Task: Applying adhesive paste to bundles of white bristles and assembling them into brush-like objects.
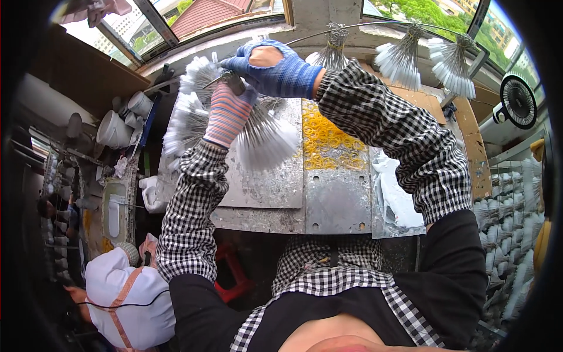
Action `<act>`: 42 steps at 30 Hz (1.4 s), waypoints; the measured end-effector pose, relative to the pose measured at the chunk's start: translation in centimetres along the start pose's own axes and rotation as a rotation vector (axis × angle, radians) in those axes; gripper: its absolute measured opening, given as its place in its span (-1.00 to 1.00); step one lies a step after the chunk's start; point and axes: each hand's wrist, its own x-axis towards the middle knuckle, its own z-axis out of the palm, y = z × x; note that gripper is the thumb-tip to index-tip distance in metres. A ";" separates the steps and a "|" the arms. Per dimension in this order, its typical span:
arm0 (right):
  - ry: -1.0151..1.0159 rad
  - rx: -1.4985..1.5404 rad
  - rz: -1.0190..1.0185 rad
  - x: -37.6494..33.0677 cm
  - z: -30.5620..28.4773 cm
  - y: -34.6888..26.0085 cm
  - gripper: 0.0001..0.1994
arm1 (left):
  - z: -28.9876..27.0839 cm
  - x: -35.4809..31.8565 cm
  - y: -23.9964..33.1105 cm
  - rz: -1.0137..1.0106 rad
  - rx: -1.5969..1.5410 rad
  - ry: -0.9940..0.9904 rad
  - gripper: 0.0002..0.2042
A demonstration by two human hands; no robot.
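Observation:
My left hand (pixel 230 114), in a pink-and-grey striped glove, is closed round the gathered end of a bundle of thin wire stems with white petal-like tips (pixel 270 142). The tips fan out downward above the table. Right against it, at the top of the bundle, my right hand (pixel 272 67) wears a blue knitted glove with a hole over its back. Its fingers are bent closed; what they grip is hidden. A thin curved rod (pixel 363 24) runs from behind the right hand toward the right. More white-tipped bundles (pixel 196 76) are at the left hand's far side.
Similar bundles (pixel 399 61) hang from the rod by the windows. Yellow rubber bands (pixel 328 141) lie on the worktable (pixel 264 196), beside a metal plate (pixel 339 202) and a white-smeared board (pixel 393 193). A fan (pixel 518 101) stands right; another person (pixel 126 299) is lower left, near white buckets (pixel 111 130).

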 end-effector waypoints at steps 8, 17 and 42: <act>-0.055 -0.613 0.077 -4.7 -8.5 5.7 -0.52 | -0.1 1.7 -1.0 -0.234 -0.833 -0.204 -0.64; -0.616 -0.394 0.485 -3.9 -11.8 14.1 -0.68 | 0.4 4.4 -1.8 -0.207 -0.578 -0.265 -0.59; -0.532 -0.514 0.548 -18.0 -21.4 24.5 -0.70 | 24.4 16.9 11.8 0.139 -0.953 -0.173 -0.50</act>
